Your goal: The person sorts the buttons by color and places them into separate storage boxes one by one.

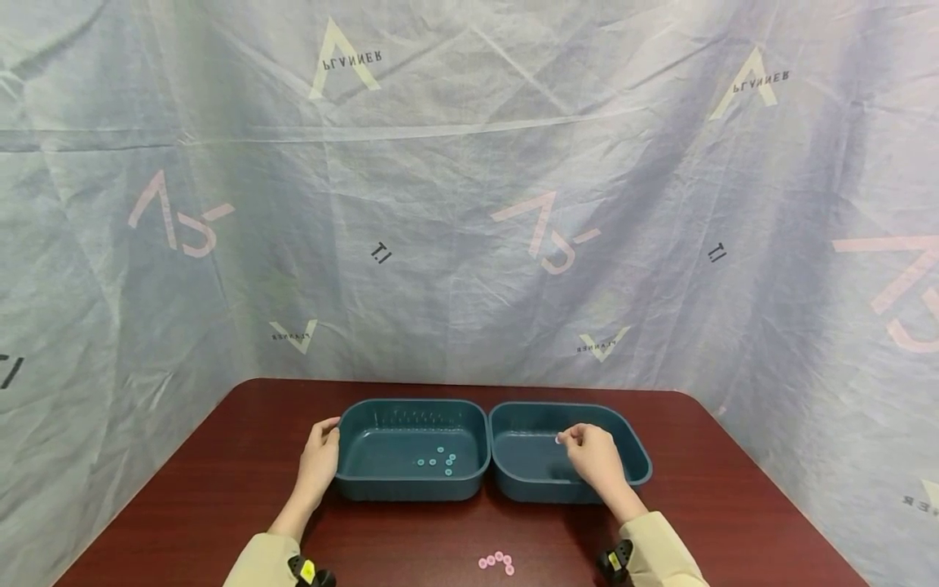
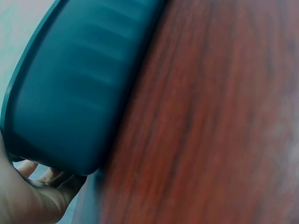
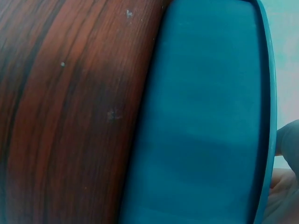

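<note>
Wears a pale cream left sleeve (image 1: 262,562) and a matching right sleeve (image 1: 662,554), both plain, long and softly creased. Ends each cuff partway down the forearm, leaving the left hand (image 1: 319,461) and the right hand (image 1: 594,458) bare. Carries a small black left wrist unit (image 1: 324,578) and a similar black right wrist unit (image 1: 624,551), each compact and knobbly, on the inner side of the arm by the cuff. Bears a bright yellow patch on both units. Shows either casing too small to make out lettering.
</note>
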Demonstrator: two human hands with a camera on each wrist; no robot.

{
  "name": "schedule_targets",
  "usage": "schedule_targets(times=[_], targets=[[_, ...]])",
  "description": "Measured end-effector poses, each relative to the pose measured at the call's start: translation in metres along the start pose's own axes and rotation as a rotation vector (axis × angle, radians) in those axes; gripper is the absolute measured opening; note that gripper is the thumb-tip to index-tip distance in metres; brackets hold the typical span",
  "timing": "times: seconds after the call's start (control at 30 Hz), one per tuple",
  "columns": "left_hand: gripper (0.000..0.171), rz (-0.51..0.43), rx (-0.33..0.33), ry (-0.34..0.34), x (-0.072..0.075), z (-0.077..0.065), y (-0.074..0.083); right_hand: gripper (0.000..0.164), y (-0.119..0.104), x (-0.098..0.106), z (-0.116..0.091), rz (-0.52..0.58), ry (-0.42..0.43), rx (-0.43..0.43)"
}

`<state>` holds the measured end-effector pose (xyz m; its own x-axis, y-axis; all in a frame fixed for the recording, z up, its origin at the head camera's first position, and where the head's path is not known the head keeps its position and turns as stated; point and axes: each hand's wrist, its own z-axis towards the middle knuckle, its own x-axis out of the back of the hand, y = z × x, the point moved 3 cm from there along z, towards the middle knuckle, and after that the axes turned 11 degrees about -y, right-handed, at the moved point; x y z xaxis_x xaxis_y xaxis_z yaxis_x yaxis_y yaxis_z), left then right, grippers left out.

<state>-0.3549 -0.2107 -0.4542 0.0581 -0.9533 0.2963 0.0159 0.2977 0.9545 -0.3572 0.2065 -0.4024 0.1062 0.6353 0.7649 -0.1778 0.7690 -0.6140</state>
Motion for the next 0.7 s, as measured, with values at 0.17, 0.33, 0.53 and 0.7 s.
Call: schedule_targets(times=[0.17, 0.33, 0.53, 0.7], targets=[[0.046, -0.002, -0.003, -0.01, 0.0005, -0.0015, 0.001, 0.015, 0.0004, 0.0003, 0.0011, -0.002, 0.007, 0.007], [0.047, -0.003, -0.008, -0.012, 0.0004, -0.0008, 0.0003, 0.015, 0.0015, 0.0004, 0.0028, 0.002, 0.008, 0.006], [0.046, -0.005, -0.007, -0.007, 0.0002, 0.0001, -0.0016, 0.014, 0.003, -0.0002, 0.0047, -0.001, 0.005, 0.017], [0.047, -0.004, -0.007, -0.009, 0.0, -0.0001, -0.0013, 0.016, 0.0032, -0.0012, 0.005, -0.001, -0.005, 0.012]])
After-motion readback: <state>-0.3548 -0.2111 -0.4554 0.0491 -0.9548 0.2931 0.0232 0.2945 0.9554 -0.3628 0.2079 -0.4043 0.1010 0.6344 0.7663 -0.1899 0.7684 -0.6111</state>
